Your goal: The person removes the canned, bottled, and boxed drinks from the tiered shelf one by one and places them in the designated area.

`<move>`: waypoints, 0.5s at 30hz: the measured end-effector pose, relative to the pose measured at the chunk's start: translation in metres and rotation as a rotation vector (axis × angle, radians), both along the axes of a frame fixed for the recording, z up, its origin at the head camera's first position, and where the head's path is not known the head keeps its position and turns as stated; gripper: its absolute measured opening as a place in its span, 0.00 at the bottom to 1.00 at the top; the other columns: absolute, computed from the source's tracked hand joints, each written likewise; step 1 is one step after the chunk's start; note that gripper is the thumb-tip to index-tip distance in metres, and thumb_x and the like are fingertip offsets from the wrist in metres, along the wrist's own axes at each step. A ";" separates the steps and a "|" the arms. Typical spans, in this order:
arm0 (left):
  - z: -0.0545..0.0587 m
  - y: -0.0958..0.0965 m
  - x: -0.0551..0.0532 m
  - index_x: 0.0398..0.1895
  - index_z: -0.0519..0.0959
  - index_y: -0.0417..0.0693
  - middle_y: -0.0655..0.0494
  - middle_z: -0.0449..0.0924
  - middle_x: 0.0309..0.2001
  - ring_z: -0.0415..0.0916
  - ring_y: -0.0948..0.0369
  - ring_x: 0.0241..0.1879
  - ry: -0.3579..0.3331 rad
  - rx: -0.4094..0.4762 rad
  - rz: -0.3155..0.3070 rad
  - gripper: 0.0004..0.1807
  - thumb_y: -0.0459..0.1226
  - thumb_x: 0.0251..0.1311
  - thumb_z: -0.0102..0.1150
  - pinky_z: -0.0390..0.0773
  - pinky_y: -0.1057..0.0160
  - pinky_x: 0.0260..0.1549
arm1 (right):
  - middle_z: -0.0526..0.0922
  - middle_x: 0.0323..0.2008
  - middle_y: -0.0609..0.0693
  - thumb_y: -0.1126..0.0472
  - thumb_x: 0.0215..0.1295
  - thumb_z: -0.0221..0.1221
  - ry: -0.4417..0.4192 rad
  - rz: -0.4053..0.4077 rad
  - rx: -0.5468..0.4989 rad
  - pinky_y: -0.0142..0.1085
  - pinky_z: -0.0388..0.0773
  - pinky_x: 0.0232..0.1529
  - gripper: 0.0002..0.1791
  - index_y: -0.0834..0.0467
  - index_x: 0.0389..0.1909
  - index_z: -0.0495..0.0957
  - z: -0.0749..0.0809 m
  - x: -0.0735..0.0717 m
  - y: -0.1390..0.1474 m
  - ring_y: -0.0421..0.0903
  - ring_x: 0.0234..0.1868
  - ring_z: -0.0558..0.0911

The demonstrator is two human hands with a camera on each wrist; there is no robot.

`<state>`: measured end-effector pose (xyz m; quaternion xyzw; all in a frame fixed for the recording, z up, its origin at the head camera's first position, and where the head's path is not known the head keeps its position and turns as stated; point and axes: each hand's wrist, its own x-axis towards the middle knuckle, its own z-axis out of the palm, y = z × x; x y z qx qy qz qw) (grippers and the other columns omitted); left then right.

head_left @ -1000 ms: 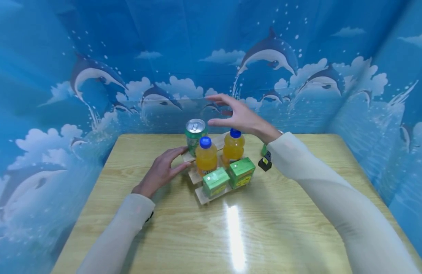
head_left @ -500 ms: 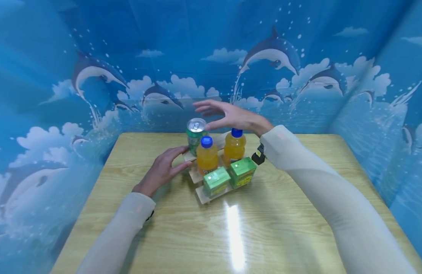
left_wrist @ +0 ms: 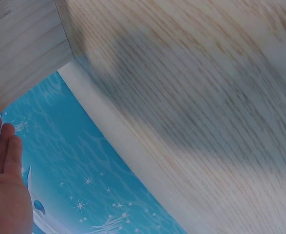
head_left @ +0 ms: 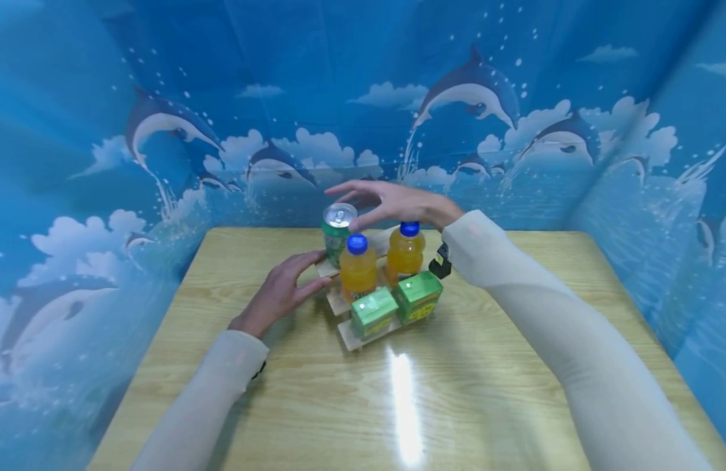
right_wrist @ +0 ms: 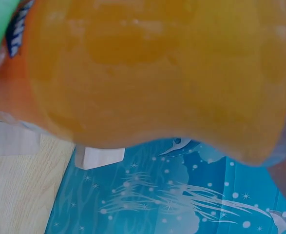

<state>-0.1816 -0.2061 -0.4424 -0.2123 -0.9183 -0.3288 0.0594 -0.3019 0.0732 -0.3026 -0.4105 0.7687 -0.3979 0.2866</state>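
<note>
A stepped wooden rack [head_left: 350, 339] stands on the table, holding drinks on its tiers. At its back left is a green soda can [head_left: 335, 239]. My right hand [head_left: 392, 201] hovers over it, fingers spread, thumb near its right side; contact is unclear. Two orange drink bottles [head_left: 358, 273] with blue caps occupy the middle tier, and two green juice boxes [head_left: 375, 313] the front one. One bottle [right_wrist: 157, 73] fills much of the right wrist view. My left hand [head_left: 280, 288] rests against the rack's left side; its straight fingers touch the wood [left_wrist: 26, 48] in the left wrist view.
The pale wooden table [head_left: 280, 405] reaches back to a blue dolphin-print curtain [head_left: 316, 78], which also encloses both sides. A bright strip of reflected light [head_left: 405, 409] lies on the tabletop in front of the rack.
My right hand has moved left and slightly down, from above the right-hand bottle to the can. The left hand and the rack stay in place.
</note>
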 end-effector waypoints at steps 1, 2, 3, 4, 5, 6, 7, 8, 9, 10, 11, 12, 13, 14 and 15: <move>0.000 0.000 0.000 0.80 0.73 0.52 0.49 0.77 0.77 0.73 0.48 0.77 -0.001 -0.001 0.000 0.34 0.47 0.74 0.70 0.74 0.40 0.77 | 0.68 0.82 0.48 0.50 0.72 0.65 -0.002 0.007 0.011 0.66 0.63 0.82 0.44 0.42 0.87 0.59 0.000 0.000 -0.001 0.54 0.84 0.64; 0.000 0.000 0.000 0.80 0.73 0.52 0.49 0.76 0.77 0.73 0.48 0.77 -0.002 -0.001 0.000 0.34 0.47 0.74 0.70 0.73 0.40 0.77 | 0.67 0.82 0.49 0.50 0.72 0.65 -0.002 0.015 0.022 0.66 0.63 0.82 0.44 0.43 0.87 0.59 0.000 -0.001 -0.001 0.54 0.83 0.64; 0.000 0.000 0.000 0.80 0.73 0.52 0.50 0.77 0.77 0.73 0.48 0.77 -0.004 -0.002 0.001 0.34 0.47 0.75 0.70 0.73 0.40 0.77 | 0.67 0.82 0.49 0.50 0.72 0.65 -0.004 0.023 0.030 0.65 0.64 0.82 0.44 0.43 0.87 0.59 0.000 -0.002 -0.002 0.55 0.83 0.64; 0.000 0.001 0.000 0.80 0.73 0.52 0.50 0.76 0.77 0.73 0.48 0.77 -0.007 0.000 0.001 0.34 0.47 0.75 0.70 0.73 0.40 0.77 | 0.66 0.82 0.49 0.50 0.72 0.65 -0.004 0.030 0.037 0.65 0.64 0.82 0.45 0.44 0.87 0.60 0.000 -0.003 -0.002 0.54 0.83 0.65; 0.000 0.001 0.000 0.80 0.73 0.52 0.50 0.76 0.77 0.73 0.47 0.77 -0.009 0.000 0.001 0.34 0.47 0.75 0.69 0.73 0.40 0.78 | 0.66 0.82 0.49 0.50 0.72 0.66 -0.005 0.040 0.042 0.64 0.63 0.82 0.45 0.44 0.87 0.60 0.001 -0.004 -0.003 0.54 0.83 0.65; 0.000 0.001 0.000 0.80 0.73 0.52 0.50 0.76 0.77 0.73 0.48 0.78 -0.013 -0.001 0.004 0.34 0.48 0.75 0.69 0.73 0.39 0.78 | 0.66 0.82 0.49 0.50 0.72 0.66 -0.005 0.047 0.048 0.64 0.63 0.83 0.45 0.44 0.87 0.60 0.001 -0.005 -0.003 0.54 0.83 0.65; 0.001 0.001 0.000 0.80 0.73 0.52 0.50 0.76 0.77 0.72 0.47 0.78 -0.018 0.000 0.006 0.34 0.48 0.75 0.69 0.73 0.39 0.78 | 0.66 0.83 0.48 0.50 0.72 0.66 -0.009 0.056 0.052 0.63 0.62 0.83 0.44 0.44 0.87 0.60 0.001 -0.005 -0.004 0.53 0.83 0.65; 0.001 0.001 0.000 0.80 0.73 0.52 0.50 0.76 0.77 0.72 0.47 0.78 -0.022 0.002 0.006 0.34 0.48 0.75 0.69 0.73 0.39 0.78 | 0.65 0.83 0.47 0.50 0.72 0.66 -0.013 0.065 0.055 0.63 0.62 0.83 0.44 0.44 0.86 0.61 0.001 -0.006 -0.005 0.53 0.83 0.65; 0.001 0.001 0.000 0.80 0.73 0.52 0.50 0.76 0.77 0.72 0.47 0.78 -0.025 0.001 0.008 0.34 0.48 0.75 0.69 0.73 0.39 0.78 | 0.65 0.83 0.47 0.51 0.72 0.67 -0.019 0.075 0.057 0.63 0.62 0.84 0.44 0.43 0.86 0.61 0.001 -0.007 -0.006 0.52 0.83 0.65; 0.001 0.001 0.000 0.80 0.73 0.52 0.50 0.76 0.77 0.72 0.47 0.78 -0.028 0.001 0.010 0.34 0.48 0.75 0.69 0.72 0.39 0.78 | 0.65 0.83 0.46 0.51 0.72 0.67 -0.019 0.085 0.061 0.63 0.62 0.84 0.44 0.43 0.86 0.61 0.001 -0.008 -0.006 0.52 0.83 0.65; 0.001 0.001 0.000 0.80 0.73 0.52 0.50 0.76 0.77 0.72 0.47 0.78 -0.030 -0.001 0.013 0.34 0.48 0.75 0.68 0.72 0.39 0.78 | 0.65 0.83 0.47 0.51 0.72 0.66 -0.026 0.099 0.061 0.62 0.62 0.84 0.44 0.44 0.86 0.61 0.001 -0.008 -0.007 0.52 0.83 0.65; 0.002 0.001 0.000 0.80 0.73 0.52 0.50 0.76 0.77 0.72 0.47 0.78 -0.030 -0.001 0.015 0.34 0.48 0.75 0.68 0.72 0.39 0.78 | 0.65 0.84 0.47 0.52 0.72 0.66 -0.026 0.107 0.065 0.62 0.62 0.84 0.43 0.43 0.86 0.62 0.001 -0.009 -0.008 0.52 0.83 0.65; 0.002 0.001 0.000 0.80 0.73 0.52 0.49 0.76 0.77 0.73 0.47 0.77 -0.027 -0.002 0.014 0.34 0.48 0.75 0.68 0.73 0.39 0.78 | 0.65 0.84 0.47 0.53 0.73 0.66 -0.030 0.116 0.066 0.62 0.62 0.84 0.43 0.44 0.86 0.62 0.001 -0.010 -0.009 0.52 0.83 0.65; 0.001 0.001 0.000 0.80 0.73 0.51 0.49 0.76 0.77 0.73 0.47 0.77 -0.022 -0.005 0.015 0.34 0.48 0.75 0.69 0.73 0.39 0.78 | 0.64 0.84 0.48 0.53 0.73 0.66 -0.036 0.123 0.066 0.61 0.63 0.84 0.43 0.45 0.86 0.61 0.001 -0.011 -0.009 0.52 0.83 0.65; 0.001 0.001 0.000 0.80 0.73 0.51 0.49 0.76 0.77 0.73 0.46 0.77 -0.017 -0.007 0.015 0.34 0.48 0.75 0.69 0.73 0.38 0.77 | 0.65 0.84 0.48 0.54 0.73 0.66 -0.042 0.128 0.069 0.61 0.63 0.84 0.43 0.45 0.86 0.61 0.001 -0.011 -0.010 0.52 0.83 0.65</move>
